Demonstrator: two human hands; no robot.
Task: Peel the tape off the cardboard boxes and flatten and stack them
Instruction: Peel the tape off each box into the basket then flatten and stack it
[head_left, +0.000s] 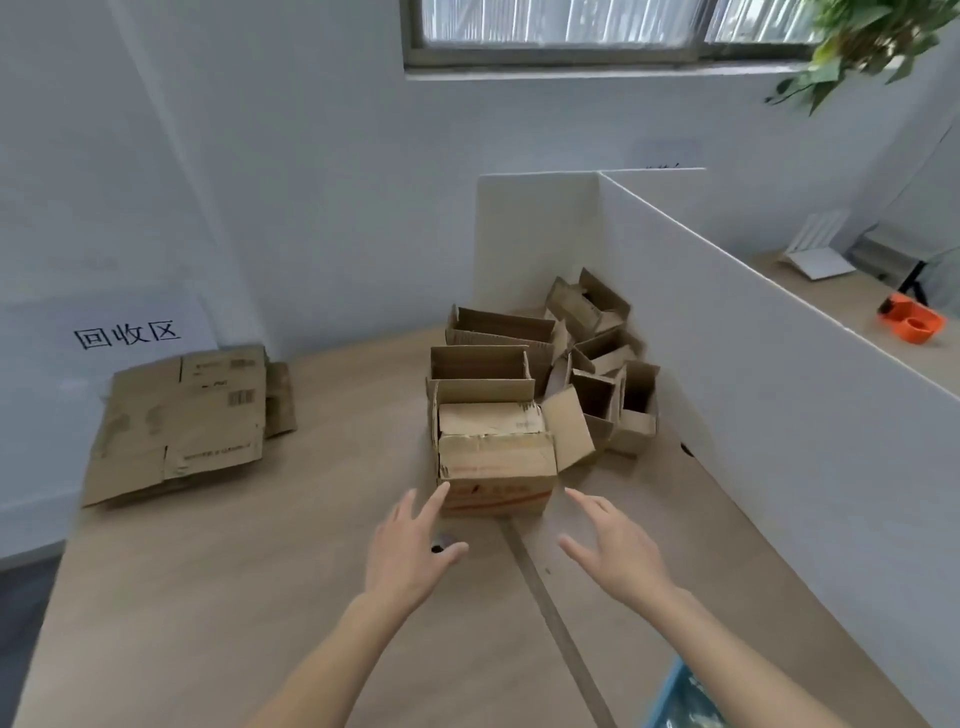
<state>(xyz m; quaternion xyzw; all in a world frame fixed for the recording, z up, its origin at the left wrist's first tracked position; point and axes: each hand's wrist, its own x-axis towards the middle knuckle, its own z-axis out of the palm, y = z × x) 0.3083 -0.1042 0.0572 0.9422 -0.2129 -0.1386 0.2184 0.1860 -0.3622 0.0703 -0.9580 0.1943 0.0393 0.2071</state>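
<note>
both hands are out in front with fingers straight and spread, holding nothing. the left hand (410, 551) has its fingertips right at the near-left bottom corner of the nearest box (496, 467), touching it or all but touching; the blur does not let me tell which. the right hand (613, 551) is a little further off, its fingers pointing up toward the box's near-right corner with a visible strip of desk (234, 597) between them. so the left hand is the nearer one, and the box lies straight ahead of both, framed between them.

the box sits upright about midway across the desk, its near face square to the person, its long axis running left to right. its top flaps look partly folded in, with one flap sticking out to the right. whether tape is left on it i cannot tell.

behind it, toward the far-right corner of the desk where the white partition (753, 364) meets the back panel, is the heap of open boxes (587, 364), some tipped on their sides. well apart, at the far-left edge of the desk under a printed sign (127, 332), lies the flattened stack (182, 415).

my guess is the coming move is a two-handed grab on the box's left and right ends, and the right hand has more ground to close.
</note>
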